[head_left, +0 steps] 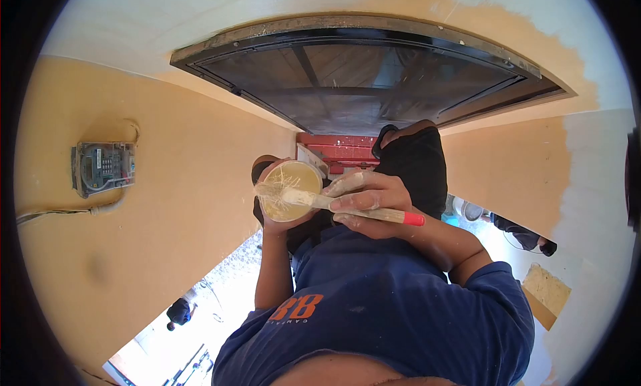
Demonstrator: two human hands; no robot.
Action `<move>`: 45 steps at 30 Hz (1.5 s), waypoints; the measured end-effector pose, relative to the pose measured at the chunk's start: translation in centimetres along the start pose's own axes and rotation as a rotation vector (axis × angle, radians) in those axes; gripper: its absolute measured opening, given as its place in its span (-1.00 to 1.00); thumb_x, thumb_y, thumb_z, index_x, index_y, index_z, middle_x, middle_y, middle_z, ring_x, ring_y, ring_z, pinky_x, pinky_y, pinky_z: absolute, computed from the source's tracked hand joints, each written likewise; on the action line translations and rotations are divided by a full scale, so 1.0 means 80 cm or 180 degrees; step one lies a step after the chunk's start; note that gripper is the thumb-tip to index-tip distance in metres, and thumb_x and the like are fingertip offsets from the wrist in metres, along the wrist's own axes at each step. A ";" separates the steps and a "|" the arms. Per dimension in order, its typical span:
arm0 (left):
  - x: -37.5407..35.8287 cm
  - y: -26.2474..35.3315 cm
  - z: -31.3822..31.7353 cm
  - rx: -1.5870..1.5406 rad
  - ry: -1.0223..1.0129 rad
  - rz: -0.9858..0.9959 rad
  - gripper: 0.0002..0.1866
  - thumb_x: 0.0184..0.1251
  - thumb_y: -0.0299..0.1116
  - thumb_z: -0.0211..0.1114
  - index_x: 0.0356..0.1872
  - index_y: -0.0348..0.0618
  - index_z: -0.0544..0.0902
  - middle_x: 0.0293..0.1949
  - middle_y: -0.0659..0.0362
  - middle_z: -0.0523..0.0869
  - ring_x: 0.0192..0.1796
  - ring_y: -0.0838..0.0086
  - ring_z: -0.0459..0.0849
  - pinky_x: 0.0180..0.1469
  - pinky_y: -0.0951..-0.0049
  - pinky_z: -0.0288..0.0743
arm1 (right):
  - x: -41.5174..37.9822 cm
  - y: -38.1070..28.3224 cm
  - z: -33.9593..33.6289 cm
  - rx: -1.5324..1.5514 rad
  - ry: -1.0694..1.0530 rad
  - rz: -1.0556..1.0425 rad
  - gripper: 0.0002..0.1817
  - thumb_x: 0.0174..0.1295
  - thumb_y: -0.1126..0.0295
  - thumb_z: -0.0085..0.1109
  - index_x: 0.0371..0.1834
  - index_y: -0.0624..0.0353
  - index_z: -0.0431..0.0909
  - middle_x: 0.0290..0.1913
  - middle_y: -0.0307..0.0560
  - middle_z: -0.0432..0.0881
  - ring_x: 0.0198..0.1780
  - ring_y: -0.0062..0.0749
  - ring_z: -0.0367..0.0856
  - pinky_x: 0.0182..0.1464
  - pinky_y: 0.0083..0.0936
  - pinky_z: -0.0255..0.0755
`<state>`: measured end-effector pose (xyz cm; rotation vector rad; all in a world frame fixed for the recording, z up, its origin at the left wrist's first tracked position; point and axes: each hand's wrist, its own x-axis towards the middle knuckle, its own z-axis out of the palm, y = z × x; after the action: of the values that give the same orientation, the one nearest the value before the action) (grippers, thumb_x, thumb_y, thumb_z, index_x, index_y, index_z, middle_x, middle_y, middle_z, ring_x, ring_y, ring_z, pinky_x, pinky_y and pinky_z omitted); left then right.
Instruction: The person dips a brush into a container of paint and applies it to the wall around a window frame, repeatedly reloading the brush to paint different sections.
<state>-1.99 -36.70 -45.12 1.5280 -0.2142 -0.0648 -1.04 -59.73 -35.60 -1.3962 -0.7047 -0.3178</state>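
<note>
My left hand is wrapped round a small round tub with pale yellow paint inside, held in front of my body. In my right hand is a paintbrush, gripped along its wooden handle, which ends in a red tip. Its paint-caked, splayed bristles lie over the tub's opening and reach its left rim. Pale paint smears cover the fingers of my right hand.
Ahead is a dark-framed window. Partly painted orange-yellow walls stand either side, with a meter box on the left wall. Red planks show by my legs. Far below are a person at left and another person at right.
</note>
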 end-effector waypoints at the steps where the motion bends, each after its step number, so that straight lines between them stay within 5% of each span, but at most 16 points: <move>1: 0.001 0.002 0.001 -0.0018 0.0029 0.0019 0.08 -0.44 -0.29 0.69 0.26 -0.29 0.28 0.08 0.03 0.57 0.11 0.31 0.59 0.17 0.27 0.50 | 0.001 -0.001 0.000 -0.0062 -0.0045 0.0045 -0.65 -0.02 0.57 0.41 -0.10 0.10 0.68 -0.12 -0.04 0.66 -0.15 -0.26 0.70 -0.15 -0.49 0.59; 26: -0.028 -0.053 -0.022 -0.0107 0.0123 -0.0274 0.11 -0.50 -0.40 0.70 0.27 -0.25 0.25 0.14 0.03 0.49 0.16 0.31 0.54 0.20 0.27 0.47 | 0.001 0.001 0.003 -0.0118 -0.0063 -0.0019 -0.71 -0.01 0.62 0.37 -0.16 0.20 0.64 -0.17 0.09 0.66 -0.16 -0.16 0.71 -0.14 -0.37 0.59; 32: -0.022 -0.026 -0.012 -0.0097 0.0122 -0.0211 0.14 -0.50 -0.40 0.70 0.28 -0.24 0.20 0.16 0.02 0.47 0.18 0.30 0.52 0.22 0.25 0.45 | 0.000 0.001 0.005 -0.0108 -0.0067 0.0020 -0.70 -0.01 0.60 0.38 -0.16 0.18 0.65 -0.17 0.09 0.66 -0.15 -0.15 0.71 -0.14 -0.37 0.59; 34: -0.023 -0.031 -0.013 -0.0119 0.0216 -0.0178 0.16 -0.51 -0.40 0.70 0.29 -0.24 0.18 0.17 0.02 0.46 0.20 0.29 0.50 0.24 0.24 0.43 | 0.000 0.002 0.007 -0.0155 0.0049 0.0041 -0.67 -0.01 0.59 0.39 -0.12 0.12 0.68 -0.12 -0.03 0.64 -0.16 -0.30 0.68 -0.14 -0.52 0.57; 40: -0.027 -0.037 -0.015 -0.0239 0.0106 -0.0163 0.13 -0.45 -0.42 0.70 0.29 -0.22 0.18 0.22 0.01 0.41 0.23 0.26 0.47 0.27 0.21 0.40 | 0.001 0.003 0.009 -0.0246 0.0108 -0.0192 -0.71 -0.04 0.61 0.39 -0.19 0.18 0.66 -0.20 0.06 0.66 -0.16 -0.15 0.71 -0.14 -0.36 0.60; 45: -0.015 -0.017 -0.002 -0.0113 0.0134 0.0083 0.12 -0.41 -0.40 0.71 0.29 -0.23 0.17 0.24 -0.03 0.40 0.26 0.23 0.46 0.26 0.21 0.41 | 0.005 0.003 0.008 -0.0236 0.0024 -0.0232 -0.65 -0.05 0.63 0.41 -0.13 0.18 0.67 -0.14 0.04 0.65 -0.17 -0.23 0.69 -0.16 -0.47 0.58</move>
<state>-2.99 -36.36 -46.63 1.4896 -0.1985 -0.0158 -0.76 -58.96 -35.49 -1.4409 -0.7452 -0.4100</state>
